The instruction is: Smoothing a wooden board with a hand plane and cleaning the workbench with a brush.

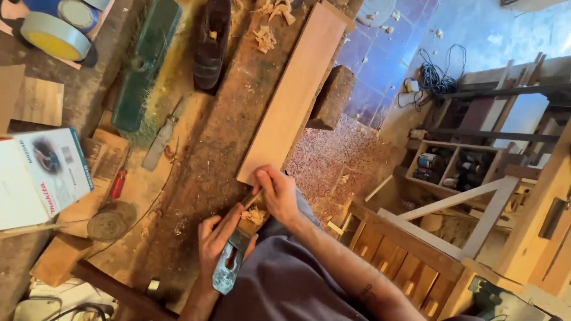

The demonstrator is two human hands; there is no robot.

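Hand plane [235,252] sits at the near end of the long board [291,89], right in front of you, both your hands on it. Head view, the only one:

- Left hand [217,238] is wrapped around the plane's rear, over the grey metal tail. Closed grip.
- Right hand [276,193] is clamped over the front, fingers curled down at the board's near edge. Closed too.
- Plane's long axis lines up with the board's. Board runs away from you, up and slightly right in frame, so all of its length lies beyond the right hand. Right hand is the nearer one to the board.
- Shavings are piled in the plane's mouth between your hands.

Surface: worn workbench [202,154] covered in sawdust and curls. On it sit a second dark plane [211,44], a green brush [143,62], tape rolls [56,32], a red-handled screwdriver [118,183] and a tool box carton [38,178].

Room: tiled floor [380,65] beyond the bench, a cable coil [431,77], wooden frames [416,261] and a small shelf of cans [452,166].
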